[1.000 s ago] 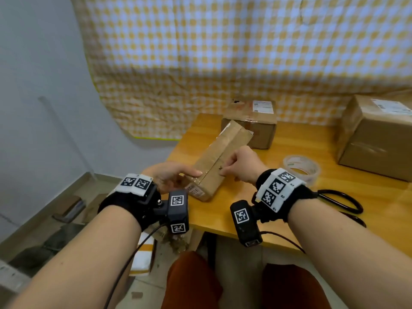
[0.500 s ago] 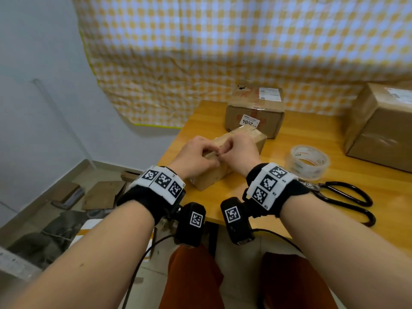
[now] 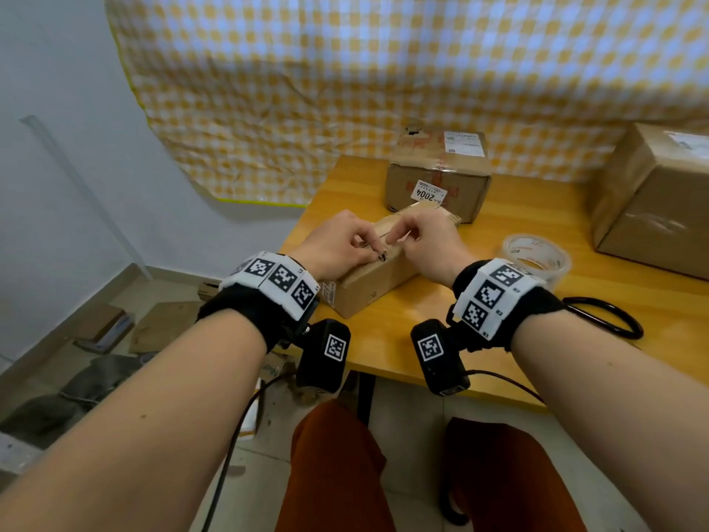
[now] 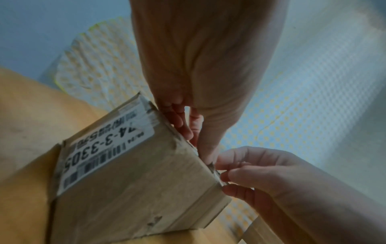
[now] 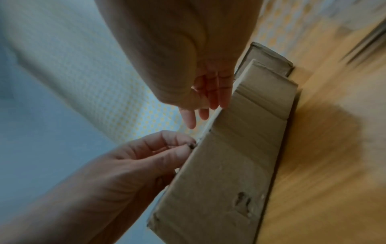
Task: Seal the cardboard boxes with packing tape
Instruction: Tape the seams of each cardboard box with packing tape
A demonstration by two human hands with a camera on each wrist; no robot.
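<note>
Risk: flaps w/ no tape yet could spring open if either pinch slips. Left hand (image 3: 337,243) & right hand (image 3: 424,240) both nip top seam of small box (image 3: 368,289) at table (image 3: 498,351) corner; tape roll (image 3: 537,259) lies unused nearby.

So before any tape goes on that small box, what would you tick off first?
1. Small box flat on the table: ok.
2. Top flaps fully closed: cannot tell, both hands cover the seam.
3. Left hand and right hand free to fetch tape: not ok, both pinch at the box's top edge.
4. Tape roll within reach: ok, it lies just right of the right hand.
5. Scissors at hand: ok, beside the roll.
6. Loose tape end ready: cannot tell.
</note>
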